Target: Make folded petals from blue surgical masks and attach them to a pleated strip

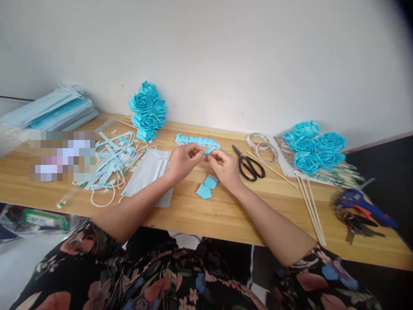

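Note:
My left hand (185,161) and my right hand (227,169) meet above the middle of the table, fingertips pinched together. Between them shows a small blue petal piece (210,151), partly hidden by the fingers. Just behind lies a curved row of curled blue petals (196,141). Two flat cut blue pieces, an upper one (211,181) and a lower one (204,191), rest on the wood below my hands. Black-handled scissors (248,167) lie open to the right of my right hand. A pleated face mask (146,172) is by my left forearm.
Blue flowers (148,110) stand against the wall at left, with more flowers (311,148) at right. Mask scraps and ear loops (112,157), stacked masks (61,110), tape rolls (266,153), wooden sticks (311,211), a blue glue gun (361,204) and keys (356,224) surround the work area.

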`<act>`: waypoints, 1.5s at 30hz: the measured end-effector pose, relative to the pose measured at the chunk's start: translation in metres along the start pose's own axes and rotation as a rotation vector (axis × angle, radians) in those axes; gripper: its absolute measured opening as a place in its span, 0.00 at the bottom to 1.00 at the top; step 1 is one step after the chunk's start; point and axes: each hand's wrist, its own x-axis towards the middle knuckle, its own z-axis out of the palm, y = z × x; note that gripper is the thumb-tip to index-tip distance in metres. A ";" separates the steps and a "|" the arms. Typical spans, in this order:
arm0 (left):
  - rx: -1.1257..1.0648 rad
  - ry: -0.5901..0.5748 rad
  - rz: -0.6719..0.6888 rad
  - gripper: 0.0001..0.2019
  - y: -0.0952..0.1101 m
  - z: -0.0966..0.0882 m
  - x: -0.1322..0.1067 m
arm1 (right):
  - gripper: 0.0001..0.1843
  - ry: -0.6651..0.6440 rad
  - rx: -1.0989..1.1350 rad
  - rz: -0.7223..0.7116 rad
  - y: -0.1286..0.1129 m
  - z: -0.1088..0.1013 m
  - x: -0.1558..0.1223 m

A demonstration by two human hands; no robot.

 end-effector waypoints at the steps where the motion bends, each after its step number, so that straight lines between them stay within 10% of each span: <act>1: -0.044 -0.003 -0.020 0.10 0.000 0.000 0.001 | 0.08 -0.002 0.002 0.000 -0.001 0.000 0.000; 45: -0.429 -0.097 -0.199 0.13 0.005 -0.006 0.003 | 0.10 -0.127 0.293 0.167 0.006 -0.004 0.005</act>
